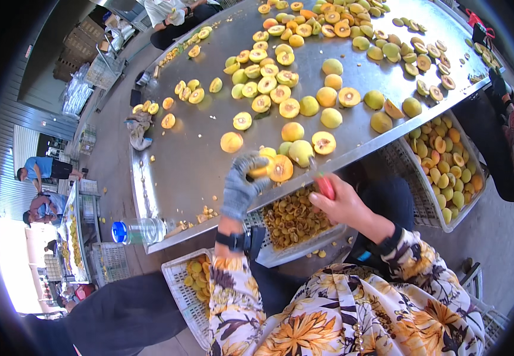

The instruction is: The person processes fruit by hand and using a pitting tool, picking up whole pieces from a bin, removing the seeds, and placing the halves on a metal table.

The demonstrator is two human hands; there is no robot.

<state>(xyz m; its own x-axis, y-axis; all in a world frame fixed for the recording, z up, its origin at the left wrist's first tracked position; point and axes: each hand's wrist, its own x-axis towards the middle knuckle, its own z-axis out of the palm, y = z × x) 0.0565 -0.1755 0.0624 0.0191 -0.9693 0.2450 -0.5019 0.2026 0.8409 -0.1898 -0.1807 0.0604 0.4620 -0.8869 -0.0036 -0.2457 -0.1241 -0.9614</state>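
My left hand [244, 184], in a grey knit glove, is closed around a yellow stone-fruit half [261, 168] at the near edge of the steel table [185, 164]. Against its fingertips is another half [282, 168], cut face showing; whether it is held too, I cannot tell. Bare, my right hand [348, 202] grips the red handle of a small tool [325, 186] just over the table rim. Its short metal end [313, 163] points at a whole-looking fruit [302, 153]. To the right of that lies a cut half [323, 142] with a brown centre.
Many halved fruits [279, 94] spread across the tabletop. Below the rim stand a crate of brownish scraps [260, 258] and fruit crates to the left [181, 285] and right [450, 228]. A blue-capped bottle [143, 230] lies at the left corner. A person [172, 15] sits across the table.
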